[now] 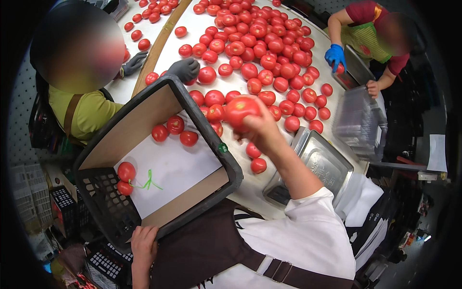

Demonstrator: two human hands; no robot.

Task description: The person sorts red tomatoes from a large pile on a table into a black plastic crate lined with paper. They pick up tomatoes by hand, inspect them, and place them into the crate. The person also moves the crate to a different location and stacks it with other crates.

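Observation:
My right hand (263, 129) is raised above the table with its fingers closed around a large red tomato (242, 111). At the near left corner of a black plastic crate (232, 164), my left hand (143, 241) grips the rim. The crate stands tilted and is lined with cardboard and white paper (180, 180). Three tomatoes (175, 125) lie together toward its far side, and two more tomatoes (125, 171) rest by the perforated wall. A bit of green stem (148, 180) lies on the paper. Beyond the crate is a big heap of loose tomatoes (269, 43).
A metal tray (323, 161) lies to my right on the white table (192, 19). Farther right, clear plastic containers (360, 120) stand near a person with a blue glove (335, 57). On the left, another person's grey-gloved hand (184, 70) reaches among the tomatoes. A wooden strip (161, 41) divides the table.

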